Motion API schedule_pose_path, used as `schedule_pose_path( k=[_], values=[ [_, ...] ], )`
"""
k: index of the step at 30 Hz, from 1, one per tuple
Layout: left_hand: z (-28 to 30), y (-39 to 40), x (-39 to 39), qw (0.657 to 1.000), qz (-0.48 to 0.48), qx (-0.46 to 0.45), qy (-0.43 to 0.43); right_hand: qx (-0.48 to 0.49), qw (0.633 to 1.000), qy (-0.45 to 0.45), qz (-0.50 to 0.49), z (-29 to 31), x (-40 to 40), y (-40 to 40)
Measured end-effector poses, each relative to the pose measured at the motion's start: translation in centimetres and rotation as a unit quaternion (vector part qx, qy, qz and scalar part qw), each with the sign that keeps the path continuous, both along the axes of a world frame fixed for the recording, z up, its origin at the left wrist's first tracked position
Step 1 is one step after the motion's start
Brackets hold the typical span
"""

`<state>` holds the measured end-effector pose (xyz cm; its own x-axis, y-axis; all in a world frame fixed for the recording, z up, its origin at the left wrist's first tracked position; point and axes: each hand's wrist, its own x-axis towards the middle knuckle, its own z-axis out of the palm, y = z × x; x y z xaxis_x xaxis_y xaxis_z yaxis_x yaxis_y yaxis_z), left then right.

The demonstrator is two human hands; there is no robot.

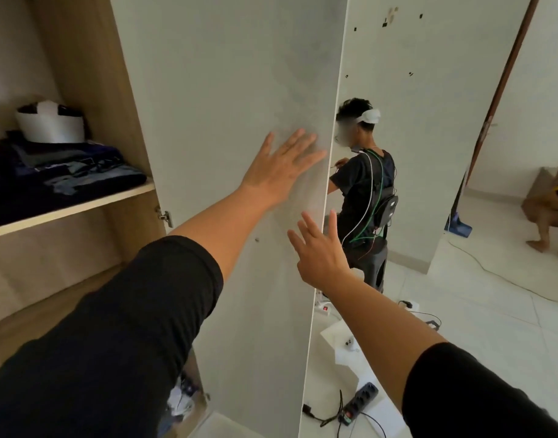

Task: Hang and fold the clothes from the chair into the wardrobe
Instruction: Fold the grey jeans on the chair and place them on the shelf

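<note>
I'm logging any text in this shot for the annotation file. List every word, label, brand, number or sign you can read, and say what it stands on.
None can be read.
Wardrobe door: plain, no lettering.
Folded clothes on the shelf: pale marks on the dark fabric, too blurred to read.
White band on the clothes: no print visible.
Power strip on the floor: any marking too small to read.

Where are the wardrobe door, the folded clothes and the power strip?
wardrobe door (227,90), head view, bare upper panel.
folded clothes (65,181), head view, dark stack on the shelf.
power strip (359,401), head view, middle of its dark body.
</note>
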<state>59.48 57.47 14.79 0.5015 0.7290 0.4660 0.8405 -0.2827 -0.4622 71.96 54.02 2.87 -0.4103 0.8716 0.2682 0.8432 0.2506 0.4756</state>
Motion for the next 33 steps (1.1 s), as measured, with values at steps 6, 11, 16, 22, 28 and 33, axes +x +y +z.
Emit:
schedule_pose_path(
  k=[6,11,16,22,28,33],
  values=[
    [0.6,-3.5,-9.1,0.993,0.107,0.024,-0.035,0.007,0.998,0.018,0.056,1.1,-5.4,-1.6],
    [2.7,-9.7,-17.7,0.976,0.199,0.081,-0.041,0.022,0.990,0.020,0.136,2.2,-12.4,-4.4],
    [4.2,-19.1,-25.4,0.948,0.294,0.110,-0.048,0.025,0.969,0.054,0.240,3.9,-21.1,-8.9],
    [2.8,-32.8,-34.2,0.888,0.442,0.108,-0.066,-0.020,0.922,0.131,0.365,3.3,-31.3,-16.3],
    [1.2,-46.7,-39.7,0.799,0.586,0.112,-0.075,-0.046,0.855,0.125,0.501,2.8,-39.9,-24.0],
    [0.1,-56.6,-40.8,0.698,0.702,0.116,-0.082,-0.080,0.784,0.129,0.603,3.3,-46.3,-30.3]
  ],
)
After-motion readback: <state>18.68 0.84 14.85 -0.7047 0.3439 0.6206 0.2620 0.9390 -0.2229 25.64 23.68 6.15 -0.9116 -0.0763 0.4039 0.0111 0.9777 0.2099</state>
